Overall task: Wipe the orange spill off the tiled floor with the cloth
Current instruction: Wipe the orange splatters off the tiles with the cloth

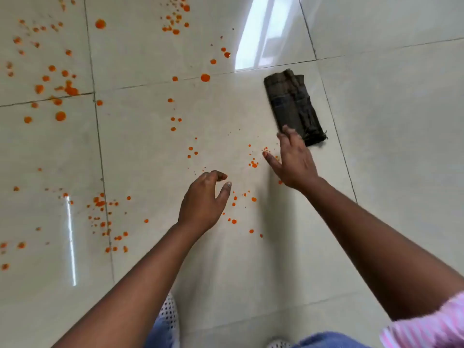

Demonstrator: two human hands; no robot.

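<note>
Orange drops of the spill [71, 90] are scattered over the cream tiled floor [389, 109], thickest at the left and top, with smaller specks between my hands. A dark folded cloth [292, 101] lies flat on the floor at the upper right. My right hand [292, 159] is stretched out with straight fingers, its fingertips at the cloth's near end; contact is unclear. My left hand [204, 199] hovers over the floor at the middle, fingers loosely curled, holding nothing.
Dark grout lines [99, 136] cross the floor. A bright window reflection [266, 31] shines at the top. My knees in blue jeans [326, 340] and white mesh shoes [168, 312] show at the bottom edge, with a pink striped sleeve [431, 325] at the lower right.
</note>
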